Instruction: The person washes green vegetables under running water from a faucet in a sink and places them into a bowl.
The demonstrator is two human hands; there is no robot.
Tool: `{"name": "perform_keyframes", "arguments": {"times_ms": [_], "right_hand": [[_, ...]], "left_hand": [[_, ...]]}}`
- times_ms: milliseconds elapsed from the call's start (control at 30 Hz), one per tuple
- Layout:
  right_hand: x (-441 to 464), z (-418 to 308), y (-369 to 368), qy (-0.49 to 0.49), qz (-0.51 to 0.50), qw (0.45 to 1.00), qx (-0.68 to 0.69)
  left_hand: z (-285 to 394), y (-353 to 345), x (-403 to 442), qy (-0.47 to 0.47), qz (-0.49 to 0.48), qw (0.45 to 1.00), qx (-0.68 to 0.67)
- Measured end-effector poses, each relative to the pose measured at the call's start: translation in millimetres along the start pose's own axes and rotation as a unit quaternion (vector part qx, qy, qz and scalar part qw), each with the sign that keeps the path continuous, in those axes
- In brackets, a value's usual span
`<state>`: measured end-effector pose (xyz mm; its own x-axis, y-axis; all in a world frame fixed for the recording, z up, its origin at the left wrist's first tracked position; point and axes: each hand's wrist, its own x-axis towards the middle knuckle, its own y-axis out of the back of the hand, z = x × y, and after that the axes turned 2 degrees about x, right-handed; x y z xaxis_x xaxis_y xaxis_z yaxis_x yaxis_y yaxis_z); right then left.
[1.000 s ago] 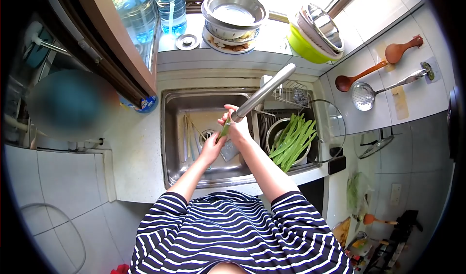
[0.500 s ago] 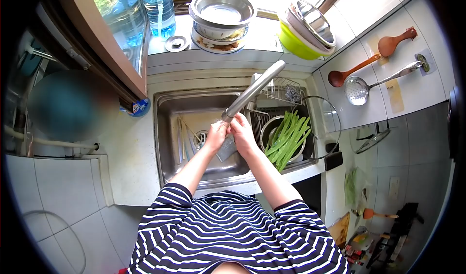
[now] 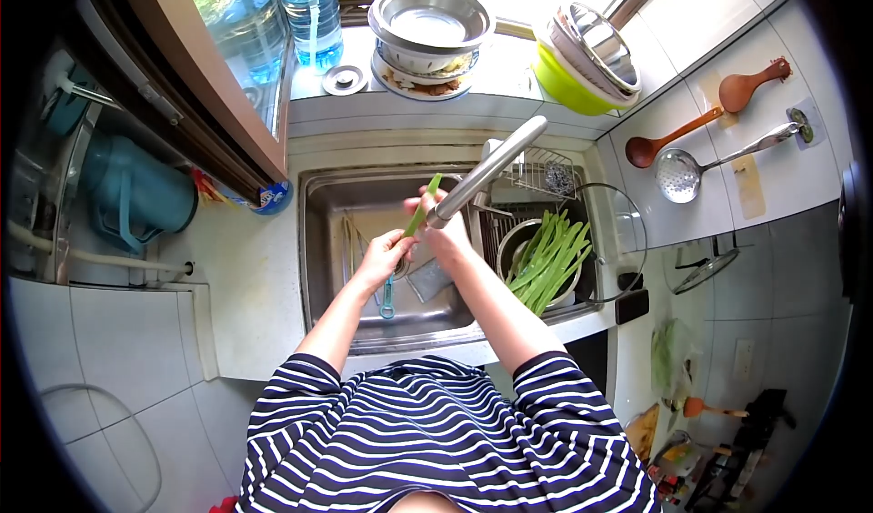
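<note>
My left hand (image 3: 384, 258) pinches the lower end of a long flat green bean (image 3: 421, 218) over the sink (image 3: 364, 326). Around the bean's upper part curl the fingers of my right hand (image 3: 446, 238), partly covered by the metal faucet (image 3: 491, 169). A blue looped handle (image 3: 388, 302) shows just below my left hand; whether it lies in the sink or hangs from the hand I cannot tell. To the right, a heap of flat green beans (image 3: 551, 263) rests across a metal bowl (image 3: 511, 238).
A wire rack (image 3: 536, 169) holds a steel scrubber behind the bowl, and a glass lid (image 3: 627, 231) leans at the right. Stacked basins (image 3: 432, 17) and a water bottle (image 3: 312, 22) stand on the sill. Ladles (image 3: 677, 175) hang on the wall.
The green bean now shows between my hands, which have shifted apart, the left one lower. The blue handle has come into sight. The whole view has shifted slightly.
</note>
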<state>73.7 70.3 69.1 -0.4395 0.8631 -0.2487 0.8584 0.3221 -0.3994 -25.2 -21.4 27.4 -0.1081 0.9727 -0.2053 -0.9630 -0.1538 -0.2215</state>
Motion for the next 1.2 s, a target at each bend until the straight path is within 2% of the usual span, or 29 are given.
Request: {"name": "perform_keyframes", "arguments": {"times_ms": [67,133,200,233,267,333,400,500,600,633,733,800,833,933,967,1067,1133,1200], "right_hand": [[-13,9,-1,-0.138,-0.025,0.99,-0.027],[-15,13,-6,-0.125,0.036,0.991,0.024],[-5,19,1,-0.07,0.063,0.996,0.012],[1,16,7,-0.033,0.054,0.998,-0.015],[10,12,12,0.004,0.036,0.999,0.032],[17,-8,15,0.0,0.051,0.997,0.057],[17,-28,16,0.036,0.025,0.997,0.07],[18,-47,17,0.024,0.033,0.999,0.029],[9,-39,19,0.013,-0.001,0.999,-0.045],[8,-29,20,0.004,0.002,0.999,-0.045],[-7,-6,16,-0.005,0.025,0.996,-0.086],[-14,5,17,0.011,0.017,0.998,-0.067],[-18,6,20,-0.014,0.013,0.999,-0.041],[-23,4,33,-0.06,0.017,0.998,-0.015],[-24,1,41,-0.069,0.021,0.997,-0.015],[-26,-18,69,-0.135,0.105,0.985,-0.03],[-18,-24,98,-0.168,0.159,0.971,0.057],[-5,-25,129,-0.201,0.161,0.954,0.155]], "left_hand": [[5,-11,3,0.004,0.013,1.0,-0.002],[4,-16,1,0.017,0.034,0.999,-0.036],[-1,-5,-1,0.051,-0.006,0.998,0.035],[-13,1,-1,0.057,-0.02,0.996,0.069],[-25,8,-2,0.063,-0.034,0.992,0.103],[-40,16,-13,0.075,-0.032,0.992,0.096],[-58,24,-21,0.095,-0.018,0.99,0.107],[-85,41,-32,0.159,0.028,0.977,0.139],[-72,24,-22,0.038,0.104,0.986,0.127],[-56,14,-17,-0.028,0.112,0.982,0.148],[-30,-11,8,-0.111,0.125,0.973,0.158],[-23,-24,23,-0.075,0.067,0.993,0.055],[-21,-29,28,-0.056,0.036,0.998,0.004],[-13,-41,34,-0.032,0.006,0.998,-0.061],[-13,-43,35,-0.03,0.028,0.995,-0.088],[1,-41,28,-0.003,0.01,0.996,-0.091],[12,-43,21,0.013,0.011,0.996,-0.088],[16,-41,15,0.022,-0.002,0.997,-0.068]]}}
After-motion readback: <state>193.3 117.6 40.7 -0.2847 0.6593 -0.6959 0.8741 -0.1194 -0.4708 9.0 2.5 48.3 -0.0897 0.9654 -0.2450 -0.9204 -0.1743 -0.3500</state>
